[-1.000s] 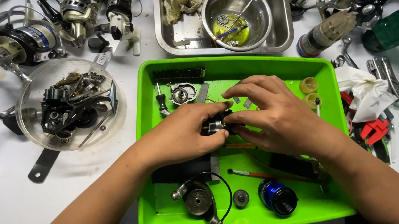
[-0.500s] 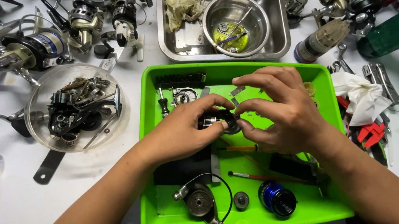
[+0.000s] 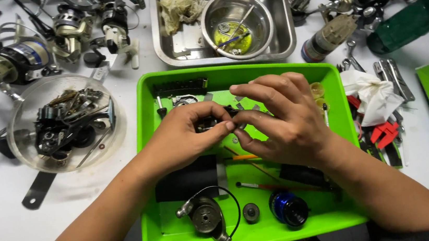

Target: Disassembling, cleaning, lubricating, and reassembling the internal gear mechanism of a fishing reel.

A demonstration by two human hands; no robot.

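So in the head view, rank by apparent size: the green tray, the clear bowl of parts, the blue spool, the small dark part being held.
1. green tray
2. clear bowl of parts
3. blue spool
4. small dark part, mostly hidden by the fingers, so unsure.

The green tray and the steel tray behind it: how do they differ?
The green tray is bright plastic and lies under both hands; the steel tray is shiny metal and nothing touches it. The green tray holds reel parts and a blue spool; the steel tray holds a round bowl and a rag. Both are shallow and rectangular.

Left hand [image 3: 185, 139] and right hand [image 3: 283, 122] together, fingers [image 3: 223, 127] pinched, forearms angled inward
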